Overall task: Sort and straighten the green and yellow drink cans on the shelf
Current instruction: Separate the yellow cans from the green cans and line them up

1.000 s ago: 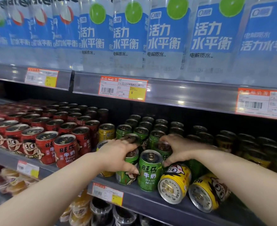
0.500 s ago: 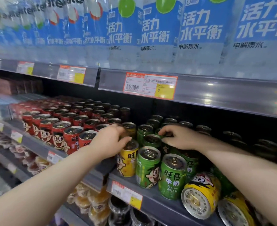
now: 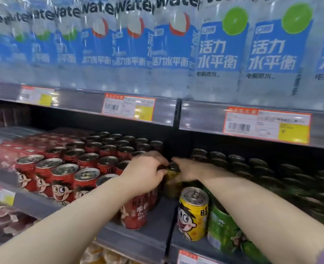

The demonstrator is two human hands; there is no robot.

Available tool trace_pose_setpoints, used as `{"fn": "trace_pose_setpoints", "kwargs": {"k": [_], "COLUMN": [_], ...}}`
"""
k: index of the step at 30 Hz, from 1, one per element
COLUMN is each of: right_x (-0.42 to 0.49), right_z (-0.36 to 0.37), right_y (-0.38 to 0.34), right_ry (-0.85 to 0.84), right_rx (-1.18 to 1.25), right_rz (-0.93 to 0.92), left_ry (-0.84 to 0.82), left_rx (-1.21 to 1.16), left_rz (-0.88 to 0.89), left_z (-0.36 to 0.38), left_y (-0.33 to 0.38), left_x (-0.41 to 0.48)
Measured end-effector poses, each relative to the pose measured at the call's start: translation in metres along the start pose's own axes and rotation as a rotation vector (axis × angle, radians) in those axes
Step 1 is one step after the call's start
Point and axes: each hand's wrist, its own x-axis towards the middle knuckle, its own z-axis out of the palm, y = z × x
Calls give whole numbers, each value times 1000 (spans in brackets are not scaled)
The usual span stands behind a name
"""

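Both hands meet on one yellow can standing in the second row, at the left end of the green and yellow section. My left hand grips its left side near the top. My right hand holds its right side. In front stands an upright yellow can with a cartoon face at the shelf's front edge. Green cans stand right of it, partly hidden by my right forearm. More dark green cans fill the rows behind.
Red cans in rows fill the shelf left of my hands, one under my left forearm. Water bottles line the shelf above, with price tags on its rail. Packaged goods sit on lower shelves.
The view has swung left, so the lying yellow cans are out of sight. Both hands moved together onto one yellow can behind the front one.
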Motion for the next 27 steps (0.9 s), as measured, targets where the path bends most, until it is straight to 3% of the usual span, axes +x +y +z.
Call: {"fn": "trace_pose_setpoints", "kwargs": {"k": [5,7,13,20,27], "right_x": [-4,-15,-60,-126,-204], "right_z": [-1,-7,-44,-57,-61], "right_y": [-7,-9,-12,10,46], "right_ry": [98,186,480,590,654], "right_rx": [175,341,463,354,285], "right_rz": [47,41,97,315,556], "left_ry": [-102,-155,-342,-537,-349], "left_rx": [-42,-93,-207,-139,-288], "left_rz": [43,51,165,311,418], "left_z": [0,1,0,20,27], "left_y": [-16,-17,9,37,92], "left_x": [8,10,8,8,11]}}
